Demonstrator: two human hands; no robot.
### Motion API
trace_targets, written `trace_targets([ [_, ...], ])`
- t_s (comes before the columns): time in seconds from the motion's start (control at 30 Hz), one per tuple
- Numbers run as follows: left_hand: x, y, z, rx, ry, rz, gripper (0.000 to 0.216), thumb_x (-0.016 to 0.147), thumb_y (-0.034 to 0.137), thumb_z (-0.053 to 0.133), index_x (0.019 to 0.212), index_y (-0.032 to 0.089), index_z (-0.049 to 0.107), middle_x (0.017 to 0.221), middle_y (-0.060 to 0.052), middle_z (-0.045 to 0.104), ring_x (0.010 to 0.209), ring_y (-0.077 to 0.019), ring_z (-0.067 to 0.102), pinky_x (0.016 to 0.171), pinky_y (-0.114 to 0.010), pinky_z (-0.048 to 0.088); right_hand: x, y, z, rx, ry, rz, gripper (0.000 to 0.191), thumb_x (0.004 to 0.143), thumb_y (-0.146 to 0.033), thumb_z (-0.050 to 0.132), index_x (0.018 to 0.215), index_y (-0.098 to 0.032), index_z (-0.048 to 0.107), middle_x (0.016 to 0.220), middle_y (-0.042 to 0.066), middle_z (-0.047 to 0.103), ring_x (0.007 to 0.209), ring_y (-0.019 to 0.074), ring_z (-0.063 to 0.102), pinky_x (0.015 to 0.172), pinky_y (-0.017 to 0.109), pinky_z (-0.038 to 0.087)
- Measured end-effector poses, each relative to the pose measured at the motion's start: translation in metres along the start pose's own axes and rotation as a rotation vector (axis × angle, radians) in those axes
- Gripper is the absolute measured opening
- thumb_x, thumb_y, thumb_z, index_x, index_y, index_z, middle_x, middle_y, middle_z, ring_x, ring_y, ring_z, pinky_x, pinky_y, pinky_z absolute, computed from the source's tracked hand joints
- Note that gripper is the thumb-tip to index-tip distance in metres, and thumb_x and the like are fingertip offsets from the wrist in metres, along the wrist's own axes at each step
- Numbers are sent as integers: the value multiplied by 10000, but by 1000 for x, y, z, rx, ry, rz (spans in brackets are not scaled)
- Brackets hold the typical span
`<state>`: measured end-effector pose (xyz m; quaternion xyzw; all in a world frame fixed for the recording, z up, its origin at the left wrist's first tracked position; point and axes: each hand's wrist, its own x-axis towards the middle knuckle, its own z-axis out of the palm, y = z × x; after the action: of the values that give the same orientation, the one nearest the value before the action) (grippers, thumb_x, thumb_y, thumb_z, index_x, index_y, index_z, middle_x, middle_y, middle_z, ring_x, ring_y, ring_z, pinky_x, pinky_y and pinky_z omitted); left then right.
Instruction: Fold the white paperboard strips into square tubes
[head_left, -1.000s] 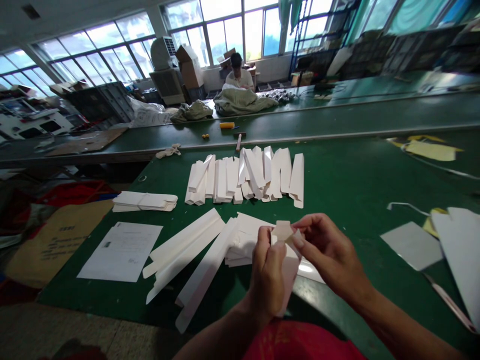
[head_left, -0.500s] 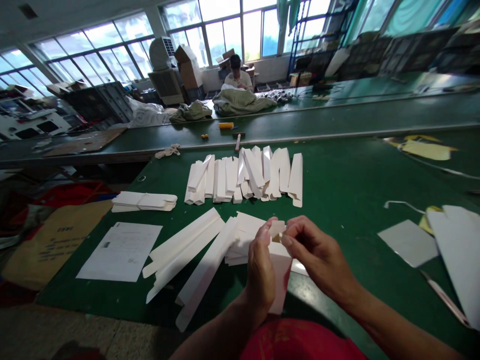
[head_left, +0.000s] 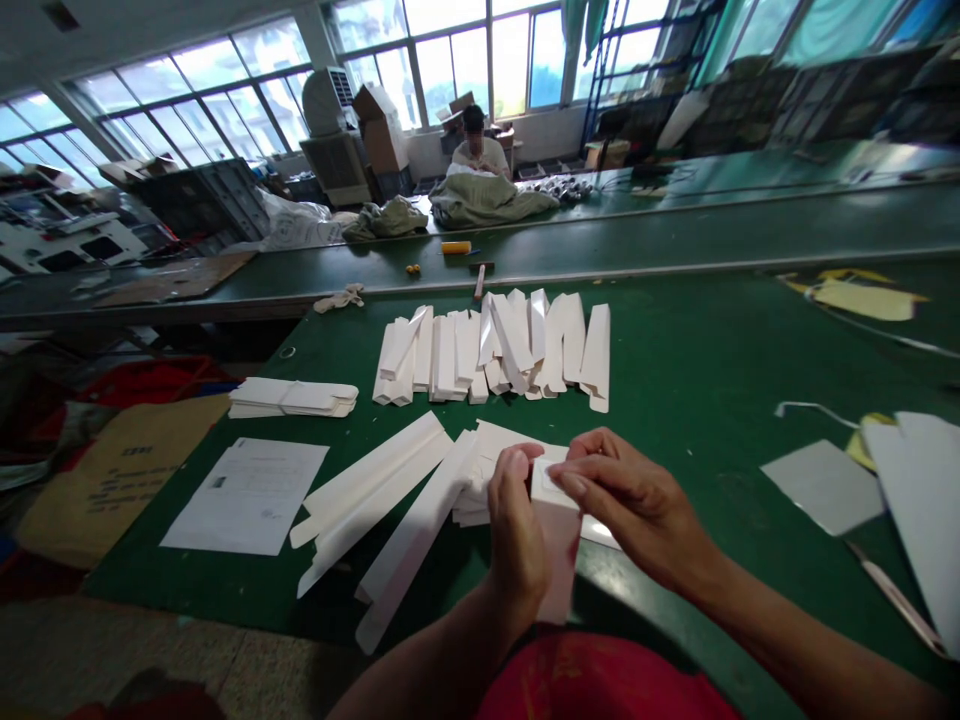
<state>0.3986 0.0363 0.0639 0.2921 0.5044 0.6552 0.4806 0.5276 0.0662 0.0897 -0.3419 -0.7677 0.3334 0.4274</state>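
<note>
left hand (head_left: 521,535) grips white box (head_left: 556,560), lower center; right hand (head_left: 637,500) touches its seemingly closed top, grip unclear. mid-frame boxes (head_left: 444,355) look formed; flattish cartons (head_left: 375,490), lower left-center, likely remain.

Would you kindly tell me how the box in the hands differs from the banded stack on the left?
The held box is folded into a squared shape; the banded stack is of flattened pieces. The left hand grips the held box, whereas the banded stack lies on the green table. Both look mostly white.
</note>
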Motion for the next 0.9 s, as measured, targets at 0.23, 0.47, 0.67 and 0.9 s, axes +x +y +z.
trace_targets([
  [0.23,-19,-6,-15,430,-283,215,961,603,313,878,1407,168,373,1235,-148,636,1121,-301,636,955,-390,532,26,-6,-32,141,-494,87,135,894,-220,649,1011,-202,714,864,13,541,773,137,540,654,237,437],
  [0.47,-26,-13,-2,409,-261,436,769,721,98,689,1383,167,304,1229,-169,641,1102,-268,675,952,-340,558,46,-15,-35,401,-786,234,143,779,-73,611,781,-177,513,826,-26,526,723,103,474,611,202,384],
  [0.67,-25,-8,-8,449,-309,515,866,699,88,693,1430,159,234,1175,-165,640,1024,-276,694,885,-343,578,44,-38,-42,120,-691,161,175,775,-81,644,732,-183,508,781,-27,507,679,102,462,581,207,364],
  [0.9,-19,-12,-14,543,-228,542,963,567,90,755,1432,158,336,1122,-141,663,961,-305,692,871,-400,580,41,-50,-48,-219,-661,-38,99,873,-105,573,829,-193,583,852,27,539,699,135,501,617,254,388],
])
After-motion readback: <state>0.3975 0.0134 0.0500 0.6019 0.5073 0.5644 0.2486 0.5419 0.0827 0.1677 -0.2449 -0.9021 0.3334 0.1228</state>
